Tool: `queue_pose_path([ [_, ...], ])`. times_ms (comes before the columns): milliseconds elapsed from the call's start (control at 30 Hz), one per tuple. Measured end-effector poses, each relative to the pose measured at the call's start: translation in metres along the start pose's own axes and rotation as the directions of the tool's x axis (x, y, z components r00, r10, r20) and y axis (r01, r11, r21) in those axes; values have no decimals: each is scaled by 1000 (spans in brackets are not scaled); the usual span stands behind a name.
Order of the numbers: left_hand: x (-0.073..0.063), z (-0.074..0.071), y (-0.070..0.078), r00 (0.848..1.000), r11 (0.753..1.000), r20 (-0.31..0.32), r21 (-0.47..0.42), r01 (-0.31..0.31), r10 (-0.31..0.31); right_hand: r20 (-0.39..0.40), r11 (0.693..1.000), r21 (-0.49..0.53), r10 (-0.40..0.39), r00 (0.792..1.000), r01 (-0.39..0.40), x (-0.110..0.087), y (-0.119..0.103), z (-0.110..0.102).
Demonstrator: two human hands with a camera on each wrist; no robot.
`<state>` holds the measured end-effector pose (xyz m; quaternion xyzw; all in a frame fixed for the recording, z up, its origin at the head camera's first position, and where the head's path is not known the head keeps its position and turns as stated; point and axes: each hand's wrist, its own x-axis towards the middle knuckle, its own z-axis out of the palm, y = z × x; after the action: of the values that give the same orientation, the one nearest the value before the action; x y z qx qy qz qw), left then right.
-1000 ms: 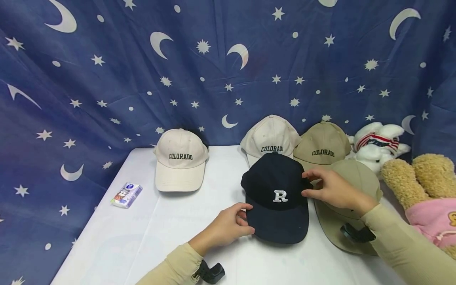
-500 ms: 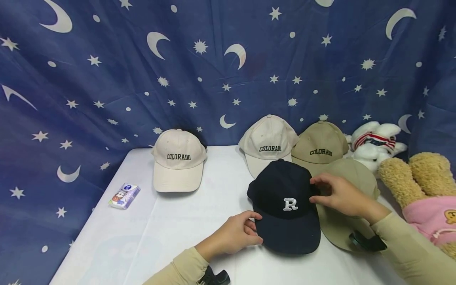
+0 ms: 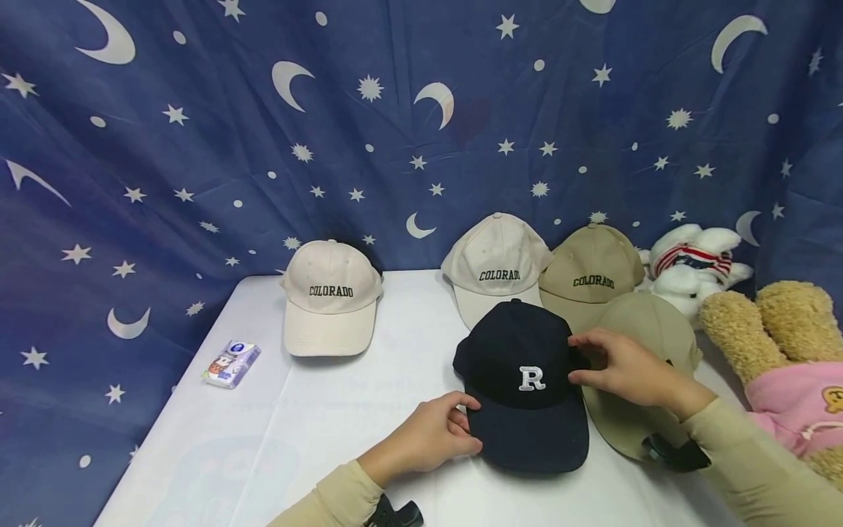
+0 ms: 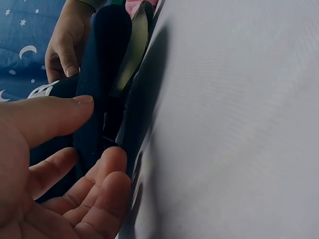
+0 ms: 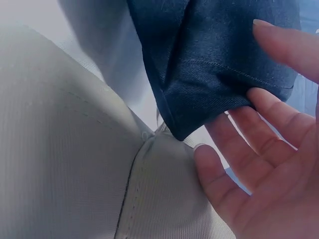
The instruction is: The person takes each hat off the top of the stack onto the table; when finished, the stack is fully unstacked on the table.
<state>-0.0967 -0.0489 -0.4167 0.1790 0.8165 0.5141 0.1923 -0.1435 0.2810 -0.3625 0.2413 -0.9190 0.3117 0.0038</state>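
Observation:
A navy baseball cap (image 3: 516,373) with a white R on its front sits on the white table, brim toward me. My left hand (image 3: 431,433) holds the left edge of the brim, thumb on the near side. In the left wrist view, the thumb lies over the dark brim (image 4: 92,74) and the fingers curl beneath it. At the crown's right side, my right hand (image 3: 632,366) grips the lower edge. The right wrist view has that cap's hem (image 5: 224,64) between thumb and fingertips, and a khaki cap (image 5: 65,134) close beside it.
Behind the navy cap stand a cream COLORADO cap (image 3: 497,252) and a tan one (image 3: 593,263). A khaki cap (image 3: 648,322) sits under my right forearm. Plush toys, one in a pink top (image 3: 800,399), lie right. Another cream cap (image 3: 329,300) and a tissue pack (image 3: 232,364) are left.
The navy cap and both hands have moved toward me and slightly right, away from the rear cream cap. In the last half second they have shifted slightly left.

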Motion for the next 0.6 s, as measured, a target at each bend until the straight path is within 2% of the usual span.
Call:
queue_pose_path([
  [200,3,-1,-1,1000,999,-25,52,-4,5,16,1000,-2,11,1000,-11,2,-3,3],
  [400,1,-8,-1,998,997,-62,78,-12,17,23,1000,4,0,1000,0,7,-6,5],
  [600,5,-8,-1,999,995,-48,104,-1,6,48,1000,24,17,999,-18,12,0,9],
])
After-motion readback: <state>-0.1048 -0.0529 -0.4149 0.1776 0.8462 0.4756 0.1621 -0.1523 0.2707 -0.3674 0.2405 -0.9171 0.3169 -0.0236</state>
